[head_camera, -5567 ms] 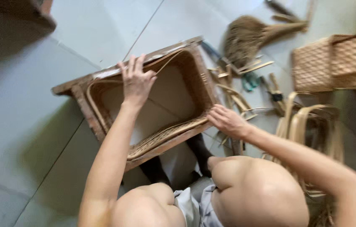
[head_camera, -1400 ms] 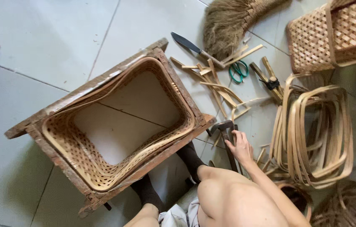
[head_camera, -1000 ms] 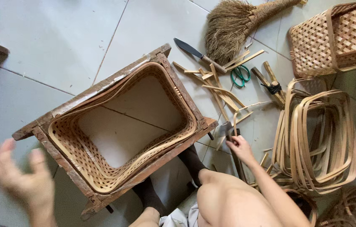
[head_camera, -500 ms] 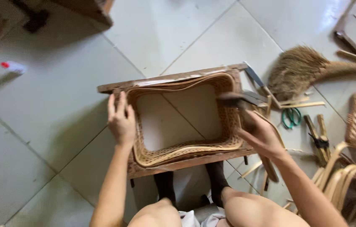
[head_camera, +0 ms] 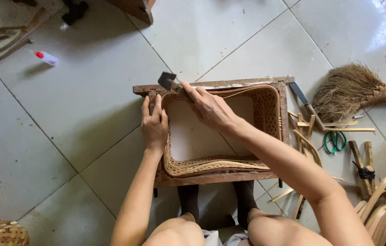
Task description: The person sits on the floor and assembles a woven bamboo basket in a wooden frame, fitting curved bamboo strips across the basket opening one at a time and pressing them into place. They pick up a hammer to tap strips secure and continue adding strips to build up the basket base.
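Gripping a small hammer [head_camera: 168,81] by its handle, the right hand [head_camera: 209,108] now reaches across to the far-left corner of the wooden frame [head_camera: 211,178], whereas half a second ago it was at the right side. The left hand [head_camera: 154,125] has stayed on the left rail, lying flat with fingers stretched out, holding nothing. One woven basket [head_camera: 222,165] sits inside the frame on the tiled floor [head_camera: 83,118]. To the right lie one brush broom [head_camera: 355,91], one knife [head_camera: 304,104] and one pair of green scissors [head_camera: 334,141]. One small glue bottle [head_camera: 47,58] lies far left.
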### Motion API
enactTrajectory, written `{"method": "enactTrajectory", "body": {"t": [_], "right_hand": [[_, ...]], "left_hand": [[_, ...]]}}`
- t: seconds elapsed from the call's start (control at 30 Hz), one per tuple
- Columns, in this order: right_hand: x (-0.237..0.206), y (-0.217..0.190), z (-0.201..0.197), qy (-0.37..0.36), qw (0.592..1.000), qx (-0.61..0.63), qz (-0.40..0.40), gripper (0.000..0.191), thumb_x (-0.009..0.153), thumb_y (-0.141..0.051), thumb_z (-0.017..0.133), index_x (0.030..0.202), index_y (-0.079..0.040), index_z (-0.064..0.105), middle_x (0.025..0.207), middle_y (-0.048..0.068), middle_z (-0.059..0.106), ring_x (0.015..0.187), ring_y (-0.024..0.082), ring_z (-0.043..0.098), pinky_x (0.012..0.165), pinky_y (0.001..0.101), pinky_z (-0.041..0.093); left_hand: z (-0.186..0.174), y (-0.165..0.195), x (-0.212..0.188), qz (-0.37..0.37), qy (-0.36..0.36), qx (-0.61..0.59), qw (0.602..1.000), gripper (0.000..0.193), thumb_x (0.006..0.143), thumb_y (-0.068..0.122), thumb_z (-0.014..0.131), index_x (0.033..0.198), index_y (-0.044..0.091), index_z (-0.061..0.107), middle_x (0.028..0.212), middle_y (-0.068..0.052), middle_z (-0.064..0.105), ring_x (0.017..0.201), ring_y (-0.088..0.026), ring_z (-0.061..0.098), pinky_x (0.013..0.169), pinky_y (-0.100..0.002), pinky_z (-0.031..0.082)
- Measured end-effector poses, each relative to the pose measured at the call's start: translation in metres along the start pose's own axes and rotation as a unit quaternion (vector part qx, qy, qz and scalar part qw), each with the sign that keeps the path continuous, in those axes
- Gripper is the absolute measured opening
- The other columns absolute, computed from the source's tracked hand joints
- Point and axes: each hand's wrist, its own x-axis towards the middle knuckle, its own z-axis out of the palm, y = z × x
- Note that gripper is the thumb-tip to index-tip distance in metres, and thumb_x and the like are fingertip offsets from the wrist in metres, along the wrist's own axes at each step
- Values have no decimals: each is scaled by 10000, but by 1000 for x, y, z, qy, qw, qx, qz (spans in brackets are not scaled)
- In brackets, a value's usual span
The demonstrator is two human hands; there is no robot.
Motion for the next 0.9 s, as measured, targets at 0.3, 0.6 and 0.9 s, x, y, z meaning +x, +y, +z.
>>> {"method": "enactTrajectory", "body": {"t": [0.3,0.6,0.9], "right_hand": [[9,-2,7,3,1000,-10,-19,729,939,-40,637,1582,-61,293,1164,270,654,817,390,708,627,440,599],[14,1,12,7,999,-21,-35,696,969,-39,623,1586,-84,303,1188,266,672,799,356,719,592,414,595],[8,6,21,0,998,-52,-41,691,968,-23,628,1584,-53,315,1097,243,693,699,302,695,502,380,563]], "left_hand": [[2,-7,1,64,1,50,997,573,987,99,661,1529,179,492,1497,-300,485,1207,-453,649,836,-418,643],[8,-20,-2,98,3,79,992,639,991,90,666,1571,175,412,1497,-331,477,1252,-489,608,907,-459,621],[7,-22,-2,108,16,64,992,604,1010,80,655,1573,120,440,1490,-361,463,1255,-509,610,932,-464,624]]}}
